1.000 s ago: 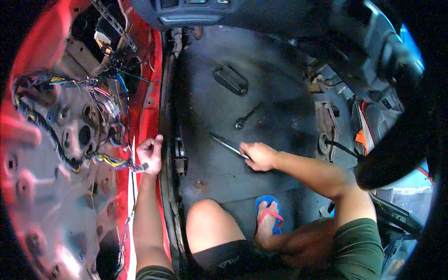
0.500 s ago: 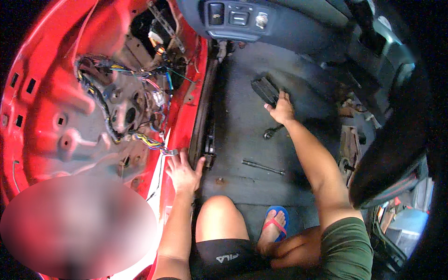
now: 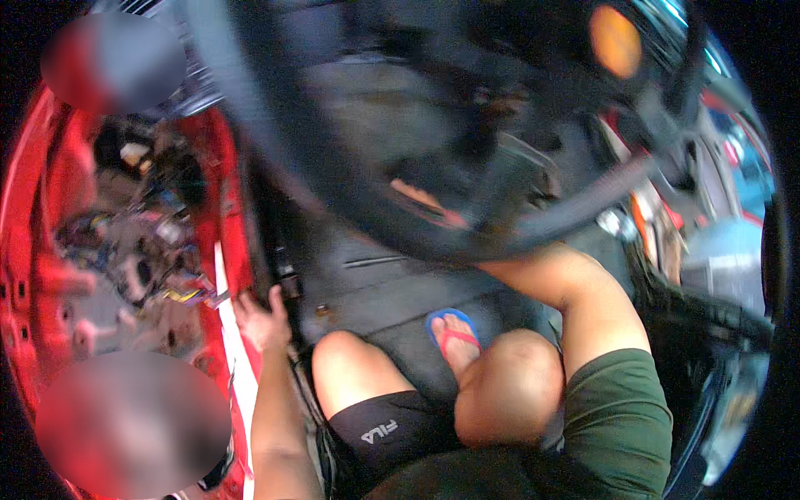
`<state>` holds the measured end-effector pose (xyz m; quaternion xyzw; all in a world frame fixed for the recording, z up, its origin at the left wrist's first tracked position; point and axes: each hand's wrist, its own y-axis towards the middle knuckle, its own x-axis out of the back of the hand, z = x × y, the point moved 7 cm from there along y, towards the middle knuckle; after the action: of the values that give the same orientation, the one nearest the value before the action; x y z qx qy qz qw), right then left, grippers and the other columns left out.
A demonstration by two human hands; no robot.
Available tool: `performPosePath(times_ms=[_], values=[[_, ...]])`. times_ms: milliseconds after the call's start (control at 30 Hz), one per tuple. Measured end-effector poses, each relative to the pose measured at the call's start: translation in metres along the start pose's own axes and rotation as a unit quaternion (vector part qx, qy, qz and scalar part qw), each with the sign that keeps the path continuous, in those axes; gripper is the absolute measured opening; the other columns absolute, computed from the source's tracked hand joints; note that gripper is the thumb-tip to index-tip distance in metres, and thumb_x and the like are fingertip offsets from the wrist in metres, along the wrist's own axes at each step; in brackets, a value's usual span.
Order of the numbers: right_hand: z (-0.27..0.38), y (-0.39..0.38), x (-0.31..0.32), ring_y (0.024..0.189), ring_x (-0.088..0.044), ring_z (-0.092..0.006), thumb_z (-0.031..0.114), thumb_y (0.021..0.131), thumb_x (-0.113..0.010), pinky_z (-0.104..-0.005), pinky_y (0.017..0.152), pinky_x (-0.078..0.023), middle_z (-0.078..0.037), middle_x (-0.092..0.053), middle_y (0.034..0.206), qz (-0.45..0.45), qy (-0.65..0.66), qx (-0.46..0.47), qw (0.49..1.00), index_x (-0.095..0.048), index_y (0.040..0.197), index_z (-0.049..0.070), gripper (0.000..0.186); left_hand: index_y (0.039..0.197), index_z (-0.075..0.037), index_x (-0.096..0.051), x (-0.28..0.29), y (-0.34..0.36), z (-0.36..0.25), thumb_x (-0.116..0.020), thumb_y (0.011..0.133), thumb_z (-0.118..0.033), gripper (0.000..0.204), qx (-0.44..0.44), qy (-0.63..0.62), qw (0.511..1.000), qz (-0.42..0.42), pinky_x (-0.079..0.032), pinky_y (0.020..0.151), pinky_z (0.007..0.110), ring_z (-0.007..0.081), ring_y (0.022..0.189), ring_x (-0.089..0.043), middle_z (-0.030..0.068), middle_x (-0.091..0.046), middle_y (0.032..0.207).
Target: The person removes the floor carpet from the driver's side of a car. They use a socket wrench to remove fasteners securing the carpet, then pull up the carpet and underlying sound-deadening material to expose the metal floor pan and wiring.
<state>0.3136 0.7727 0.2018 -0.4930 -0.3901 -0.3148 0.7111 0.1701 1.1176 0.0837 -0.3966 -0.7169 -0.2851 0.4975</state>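
Observation:
My left hand (image 3: 262, 321) rests at the inner edge of a red car door (image 3: 218, 150), fingers spread and holding nothing. Close to its fingertips is a bundle of coloured wires (image 3: 187, 296) on the bare, untrimmed door panel. My right forearm (image 3: 550, 275) reaches forward beneath a dark steering wheel (image 3: 367, 204). The wheel hides my right hand, so its fingers and anything in them do not show. On the grey car floor (image 3: 333, 287) lies a slim metal bar-shaped tool (image 3: 373, 262), partly visible between the hands.
My foot in a blue sandal (image 3: 454, 333) with a pink strap stands on the floor between my knees. Upper centre, the blurred wheel covers much of the footwell. An orange round thing (image 3: 615, 42) shows at the upper right.
The view has swung, and the steering wheel now fills the upper middle. My right hand, earlier at a black block-like part on the floor, is now hidden. My left hand stays by the door edge.

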Motion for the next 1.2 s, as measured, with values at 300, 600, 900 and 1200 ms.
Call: performPosePath(times_ms=[300, 600, 900, 1200], values=[[-0.115, -0.214, -0.075, 0.118, -0.058, -0.0409, 0.02, 0.073, -0.081, -0.0462, 0.1, -0.049, -0.023, -0.059, 0.13, -0.174, 0.167, -0.022, 0.97, -0.05, 0.137, -0.003, 0.075, 0.134, 0.003, -0.049, -0.004, 0.001, -0.015, -0.054, 0.095, -0.062, 0.076, -0.094, -0.012, 0.993, -0.066, -0.041, 0.104, 0.056, 0.0453, 0.127, -0.046, 0.0277, -0.049, 0.137], [-0.155, -0.272, -0.078, 0.119, -0.059, -0.0399, 0.013, 0.068, -0.082, -0.0451, 0.1, -0.05, -0.021, -0.059, 0.127, -0.227, 0.184, -0.11, 0.95, -0.054, 0.133, -0.002, 0.072, 0.146, 0.004, -0.041, -0.017, 0.01, 0.0, -0.052, 0.089, -0.074, 0.097, -0.041, 0.004, 0.999, -0.002, -0.039, 0.112, 0.054, 0.044, 0.133, -0.045, 0.0282, -0.044, 0.146], [-0.149, -0.381, -0.015, 0.097, -0.067, -0.0372, 0.014, 0.066, -0.082, -0.0444, 0.084, -0.055, -0.021, -0.062, 0.117, -0.361, 0.275, -0.07, 0.888, -0.056, 0.132, -0.005, 0.074, 0.122, 0.012, -0.058, -0.01, 0.02, -0.001, -0.057, 0.089, -0.071, 0.09, -0.064, 0.025, 0.995, -0.076, -0.055, 0.084, 0.054, 0.0456, 0.095, -0.066, 0.0296, -0.067, 0.11], [-0.156, -0.562, -0.001, 0.09, -0.068, -0.0309, 0.021, 0.07, -0.084, -0.0409, 0.082, -0.056, -0.022, -0.063, 0.122, -0.442, 0.239, -0.233, 0.833, -0.055, 0.134, -0.006, 0.075, 0.123, 0.009, -0.059, 0.026, -0.085, -0.085, -0.068, 0.095, -0.042, 0.059, -0.104, -0.093, 0.99, -0.021, -0.054, 0.09, 0.048, 0.0417, 0.102, -0.065, 0.0271, -0.064, 0.12]])
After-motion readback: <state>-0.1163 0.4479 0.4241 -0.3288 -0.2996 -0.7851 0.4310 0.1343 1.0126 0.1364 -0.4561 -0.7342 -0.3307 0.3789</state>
